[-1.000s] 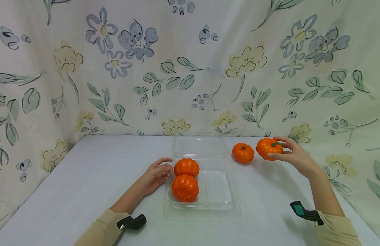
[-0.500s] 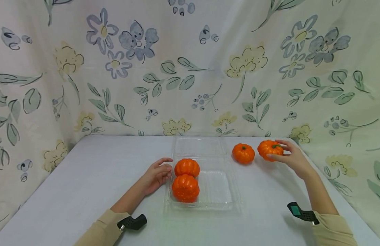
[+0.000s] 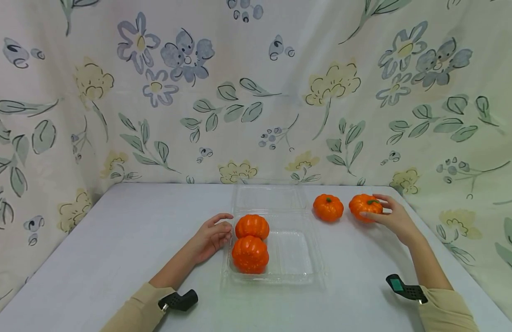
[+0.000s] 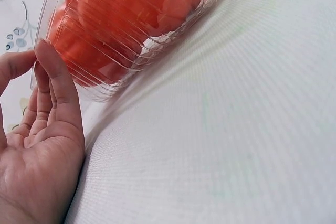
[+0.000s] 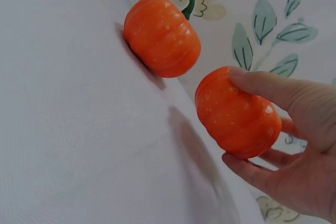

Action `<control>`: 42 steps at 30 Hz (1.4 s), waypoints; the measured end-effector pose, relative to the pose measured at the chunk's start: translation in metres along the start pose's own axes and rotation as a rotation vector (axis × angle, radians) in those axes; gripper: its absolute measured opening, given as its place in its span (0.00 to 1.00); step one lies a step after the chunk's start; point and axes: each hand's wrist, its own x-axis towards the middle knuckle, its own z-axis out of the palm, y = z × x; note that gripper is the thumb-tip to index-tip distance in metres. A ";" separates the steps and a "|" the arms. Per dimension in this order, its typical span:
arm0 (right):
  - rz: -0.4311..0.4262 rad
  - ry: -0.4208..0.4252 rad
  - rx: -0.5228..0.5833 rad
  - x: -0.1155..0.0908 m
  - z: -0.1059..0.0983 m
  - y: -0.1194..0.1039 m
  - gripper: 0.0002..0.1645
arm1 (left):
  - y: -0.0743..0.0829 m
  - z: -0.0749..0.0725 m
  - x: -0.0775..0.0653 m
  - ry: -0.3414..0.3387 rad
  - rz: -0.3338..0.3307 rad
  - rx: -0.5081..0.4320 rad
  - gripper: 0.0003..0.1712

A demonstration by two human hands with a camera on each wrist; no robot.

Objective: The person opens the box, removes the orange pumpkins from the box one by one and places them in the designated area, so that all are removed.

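My right hand [image 3: 394, 219] holds a small orange toy pumpkin [image 5: 236, 114] with a green stem, thumb on one side and fingers on the other. In the right wrist view its shadow lies apart from it, so it is slightly above the table. Left of it a second pumpkin [image 3: 328, 207] sits on the table. Two more pumpkins, a rear one [image 3: 251, 226] and a front one [image 3: 250, 255], fill the left side of an opened clear plastic container [image 3: 295, 251]. My left hand [image 3: 212, 237] pinches that container's left rim between thumb and finger [image 4: 59, 85].
The container's clear lid [image 3: 269, 198] lies folded back behind it. A white cloth covers the table [image 3: 135, 240]. Behind hangs a floral curtain [image 3: 239, 133], close to the table's back edge. Each sleeve carries a black wrist device, the left one [image 3: 178, 300] near the table.
My right hand has lowered the pumpkin and shifted it slightly to the right. The left hand, the container and the other pumpkins have stayed in place.
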 end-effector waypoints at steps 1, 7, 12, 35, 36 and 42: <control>0.002 0.001 0.000 0.000 0.000 0.001 0.54 | 0.000 0.000 0.000 0.001 -0.001 -0.001 0.16; 0.009 -0.004 0.004 0.001 0.001 0.006 0.53 | -0.001 -0.001 0.000 -0.004 0.002 0.003 0.15; 0.027 -0.008 0.003 0.003 0.002 0.010 0.53 | -0.001 -0.001 0.000 -0.002 0.003 0.008 0.16; 0.048 -0.037 0.004 0.006 0.003 0.017 0.54 | 0.000 -0.001 0.001 0.006 -0.005 -0.004 0.16; 0.049 -0.039 0.004 0.006 0.003 0.017 0.54 | 0.000 -0.001 0.001 0.004 -0.003 -0.004 0.15; 0.051 -0.050 0.000 0.006 0.002 0.016 0.55 | 0.000 -0.001 0.001 0.000 -0.001 -0.006 0.15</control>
